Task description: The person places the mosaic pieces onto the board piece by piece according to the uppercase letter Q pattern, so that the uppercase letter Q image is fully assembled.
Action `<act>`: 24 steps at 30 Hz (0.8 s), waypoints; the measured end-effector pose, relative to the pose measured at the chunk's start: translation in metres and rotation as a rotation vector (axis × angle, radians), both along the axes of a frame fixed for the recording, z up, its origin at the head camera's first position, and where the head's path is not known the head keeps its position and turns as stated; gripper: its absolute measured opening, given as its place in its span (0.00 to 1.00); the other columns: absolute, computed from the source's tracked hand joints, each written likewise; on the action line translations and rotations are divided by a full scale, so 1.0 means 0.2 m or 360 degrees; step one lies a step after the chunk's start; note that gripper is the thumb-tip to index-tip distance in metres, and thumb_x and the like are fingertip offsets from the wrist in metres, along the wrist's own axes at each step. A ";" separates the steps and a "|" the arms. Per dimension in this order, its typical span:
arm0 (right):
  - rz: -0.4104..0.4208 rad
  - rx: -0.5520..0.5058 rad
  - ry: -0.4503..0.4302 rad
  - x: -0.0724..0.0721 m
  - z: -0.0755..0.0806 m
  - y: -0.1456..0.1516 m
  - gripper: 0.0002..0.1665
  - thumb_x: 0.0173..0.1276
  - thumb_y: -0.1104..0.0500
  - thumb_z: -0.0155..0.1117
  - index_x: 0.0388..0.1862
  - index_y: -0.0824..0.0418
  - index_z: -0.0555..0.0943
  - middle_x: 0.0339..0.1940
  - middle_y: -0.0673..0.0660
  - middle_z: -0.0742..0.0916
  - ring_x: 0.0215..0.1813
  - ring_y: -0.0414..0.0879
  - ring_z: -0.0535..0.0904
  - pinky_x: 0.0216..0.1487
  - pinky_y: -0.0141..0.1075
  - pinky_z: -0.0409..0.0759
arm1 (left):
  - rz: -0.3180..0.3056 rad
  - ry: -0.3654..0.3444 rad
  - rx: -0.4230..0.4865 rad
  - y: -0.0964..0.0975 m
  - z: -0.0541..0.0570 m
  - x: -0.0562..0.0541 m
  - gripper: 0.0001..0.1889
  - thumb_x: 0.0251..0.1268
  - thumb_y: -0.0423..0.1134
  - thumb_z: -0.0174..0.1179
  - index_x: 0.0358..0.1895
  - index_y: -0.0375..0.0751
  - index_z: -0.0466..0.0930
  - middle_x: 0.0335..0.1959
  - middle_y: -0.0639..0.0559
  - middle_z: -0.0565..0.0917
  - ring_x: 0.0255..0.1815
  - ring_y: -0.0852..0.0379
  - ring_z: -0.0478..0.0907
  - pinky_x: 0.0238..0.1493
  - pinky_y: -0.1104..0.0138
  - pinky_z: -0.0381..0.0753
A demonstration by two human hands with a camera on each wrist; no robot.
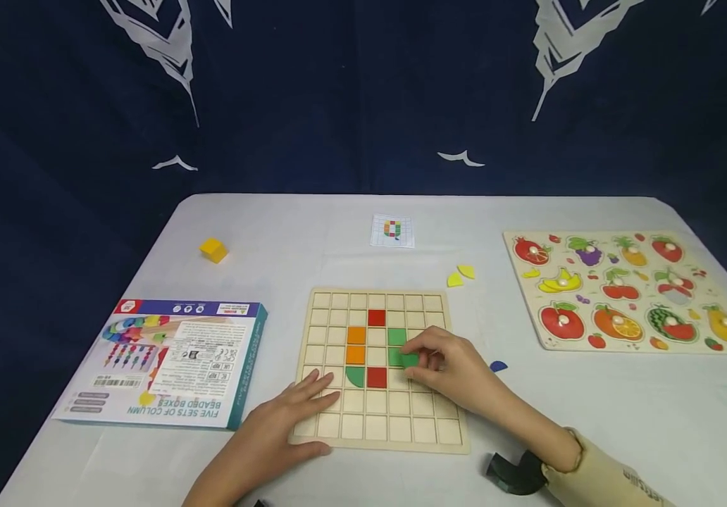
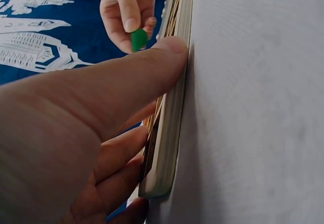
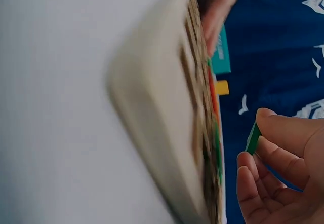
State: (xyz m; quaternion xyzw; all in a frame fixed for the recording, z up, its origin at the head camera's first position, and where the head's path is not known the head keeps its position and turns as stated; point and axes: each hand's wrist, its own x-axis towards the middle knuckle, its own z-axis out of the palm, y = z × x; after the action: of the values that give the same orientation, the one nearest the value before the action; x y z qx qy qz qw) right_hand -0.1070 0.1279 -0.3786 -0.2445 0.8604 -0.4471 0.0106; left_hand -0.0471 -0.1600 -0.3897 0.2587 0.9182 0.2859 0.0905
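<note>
A wooden grid board (image 1: 376, 427) lies on the white table. Set in its cells are two red tiles (image 1: 377, 318), two orange tiles (image 1: 356, 336), green square tiles (image 1: 396, 337) and a green quarter-circle tile (image 1: 355, 376). My right hand (image 1: 458, 366) pinches a green tile with a curved edge (image 3: 253, 139) between thumb and fingers, above the board's right half. Straight fingers of my left hand (image 1: 284, 422) rest on the board's near left corner; its thumb (image 2: 169, 51) touches the near edge in the left wrist view.
Behind the board lies a small pattern card (image 1: 392, 231). Two yellow pieces (image 1: 455, 280) lie behind its right corner, and a blue piece (image 1: 498, 366) beside my right wrist. A beaded-boxes carton (image 1: 201, 352) is left, a yellow block (image 1: 214, 250) behind it, a fruit puzzle (image 1: 639, 331) right.
</note>
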 end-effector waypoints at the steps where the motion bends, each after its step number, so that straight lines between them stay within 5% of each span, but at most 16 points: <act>1: 0.0015 0.0001 -0.0003 0.00 -0.01 -0.01 0.15 0.50 0.67 0.74 0.38 0.61 0.83 0.28 0.49 0.78 0.26 0.38 0.72 0.27 0.30 0.74 | -0.0001 0.0000 -0.0001 0.00 0.00 0.00 0.34 0.47 0.48 0.71 0.62 0.48 0.74 0.69 0.60 0.62 0.70 0.57 0.53 0.59 0.52 0.67; 14: 0.0049 0.0072 0.0033 0.04 -0.06 -0.07 0.15 0.50 0.65 0.75 0.38 0.61 0.83 0.29 0.47 0.78 0.27 0.37 0.71 0.26 0.28 0.73 | 0.0014 -0.0045 -0.0002 0.01 0.01 0.00 0.35 0.46 0.47 0.72 0.62 0.48 0.74 0.69 0.60 0.62 0.70 0.57 0.53 0.59 0.52 0.66; 24: 0.0012 0.0118 0.0065 0.05 -0.05 -0.08 0.18 0.50 0.73 0.72 0.40 0.62 0.82 0.32 0.47 0.79 0.30 0.37 0.72 0.30 0.28 0.75 | 0.0027 -0.0028 -0.0006 0.01 0.00 0.00 0.35 0.46 0.46 0.73 0.62 0.48 0.74 0.69 0.60 0.62 0.70 0.58 0.53 0.60 0.53 0.66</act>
State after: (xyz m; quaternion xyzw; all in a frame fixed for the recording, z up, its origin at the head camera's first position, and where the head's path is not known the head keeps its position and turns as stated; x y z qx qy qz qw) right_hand -0.0977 0.1110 -0.3893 -0.2564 0.8755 -0.4097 0.0038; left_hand -0.0480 -0.1586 -0.3896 0.2481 0.9201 0.2874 0.0966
